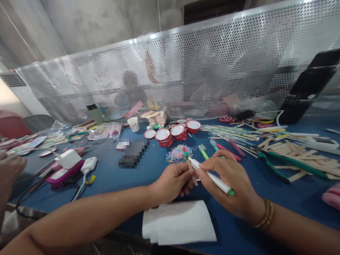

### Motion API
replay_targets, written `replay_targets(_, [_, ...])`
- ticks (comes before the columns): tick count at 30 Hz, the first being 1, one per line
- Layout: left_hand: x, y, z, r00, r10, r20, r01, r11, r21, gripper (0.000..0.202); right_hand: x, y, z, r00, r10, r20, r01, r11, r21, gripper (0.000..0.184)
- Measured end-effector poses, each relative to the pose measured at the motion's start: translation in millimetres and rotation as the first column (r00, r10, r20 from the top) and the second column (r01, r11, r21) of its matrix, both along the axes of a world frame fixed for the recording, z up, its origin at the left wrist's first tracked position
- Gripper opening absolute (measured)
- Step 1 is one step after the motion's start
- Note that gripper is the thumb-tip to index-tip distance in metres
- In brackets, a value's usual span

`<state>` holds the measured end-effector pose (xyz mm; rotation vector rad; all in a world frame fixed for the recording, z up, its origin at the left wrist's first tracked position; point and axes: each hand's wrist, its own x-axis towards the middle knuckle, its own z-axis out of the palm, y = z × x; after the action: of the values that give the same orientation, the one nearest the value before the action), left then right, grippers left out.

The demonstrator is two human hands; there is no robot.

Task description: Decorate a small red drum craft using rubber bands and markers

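My left hand pinches a wooden craft stick upright over the table; its top end is coloured red, with green below. In my right hand is a white marker with a green end, its tip against or very near the stick just under the green band. A folded white cloth or paper lies below my hands. Just beyond the stick is a pile of thin colourful loops. Bright markers, among them a green one and a red one, lie past my right hand.
Small red-and-white drums stand at the back centre by a paper cup. Green-handled pliers and loose craft sticks lie right. Chargers and a cable sit left, near another person's hand. A perforated metal screen closes the back.
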<state>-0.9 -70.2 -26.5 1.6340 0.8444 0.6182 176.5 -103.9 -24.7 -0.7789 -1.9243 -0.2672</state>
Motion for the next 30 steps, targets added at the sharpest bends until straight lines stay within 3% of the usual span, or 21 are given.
replay_targets(30, [-1.8, 2.0, -2.3, 1.0, -0.005, 0.006, 0.005, 1.0, -0.005, 0.042, -2.4, -2.7, 0.1, 1.0, 0.017, 0.018, -0.016, 1.0, -0.017, 0.009])
